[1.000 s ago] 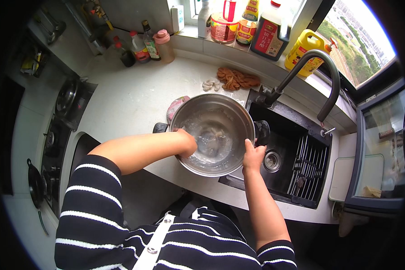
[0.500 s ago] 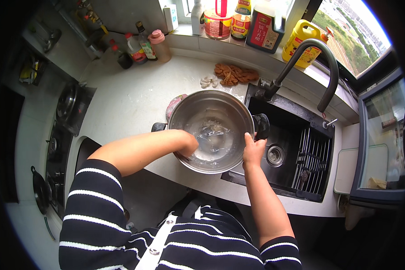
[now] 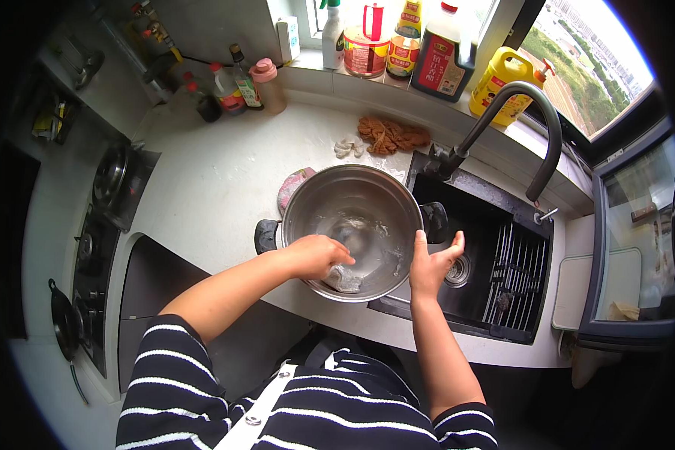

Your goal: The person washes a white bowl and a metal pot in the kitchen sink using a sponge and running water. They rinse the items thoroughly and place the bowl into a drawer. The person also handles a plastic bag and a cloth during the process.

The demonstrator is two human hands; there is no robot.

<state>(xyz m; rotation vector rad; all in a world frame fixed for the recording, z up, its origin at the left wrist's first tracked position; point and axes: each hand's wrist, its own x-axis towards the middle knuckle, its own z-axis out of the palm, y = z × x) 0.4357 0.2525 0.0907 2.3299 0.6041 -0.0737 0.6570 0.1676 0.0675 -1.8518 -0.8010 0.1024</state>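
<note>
A large steel pot with black side handles stands on the white counter, its right side over the sink's edge. My left hand is inside its near left part, fingers bent round a wet greyish-white cloth that hangs against the inner wall; the fingers partly hide it. Wet streaks shine on the pot's bottom. My right hand is at the pot's right rim, below the right handle. Its thumb and fingers are spread, and nothing is in it.
On the right is a black sink with a dark faucet and a wire rack. Behind the pot lie a brown cloth and a small white cloth. A pink pad touches the pot's left. Bottles line the windowsill.
My left hand has risen from the pot's near left inner wall, and the cloth now shows beneath it. My right hand has let go of the right rim and handle and spread its fingers.
</note>
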